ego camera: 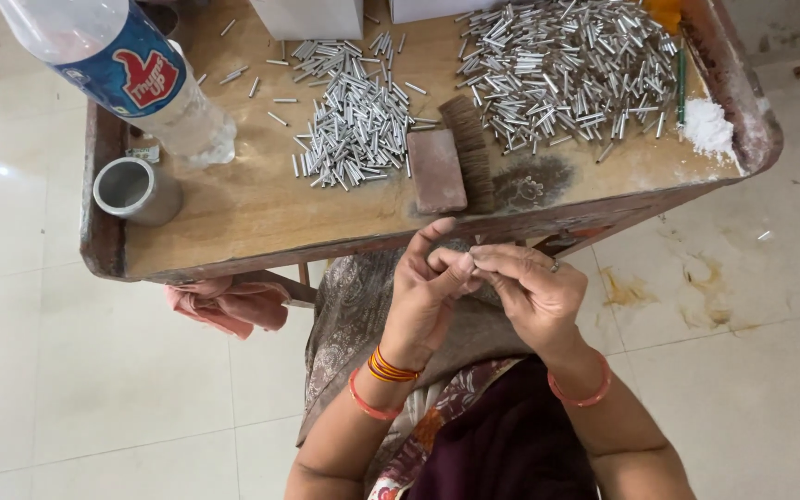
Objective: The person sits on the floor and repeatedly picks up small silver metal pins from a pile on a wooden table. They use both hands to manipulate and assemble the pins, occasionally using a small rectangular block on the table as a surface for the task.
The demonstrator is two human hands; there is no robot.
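Note:
My left hand [430,289] and my right hand [528,287] meet just below the front edge of a low wooden table [261,218], fingertips pinched together around something small that I cannot make out. On the table lie two heaps of short silver metal tubes, a smaller heap [354,125] in the middle and a larger heap [567,69] at the right. A wooden-backed brush [451,162] lies between the heaps, nearest my hands.
A clear plastic bottle with a blue label [122,69] stands at the table's left, with a small steel cup [133,190] beside it. White powder [707,128] sits at the right rim. A pink cloth [229,304] hangs under the table. Pale tiled floor surrounds it.

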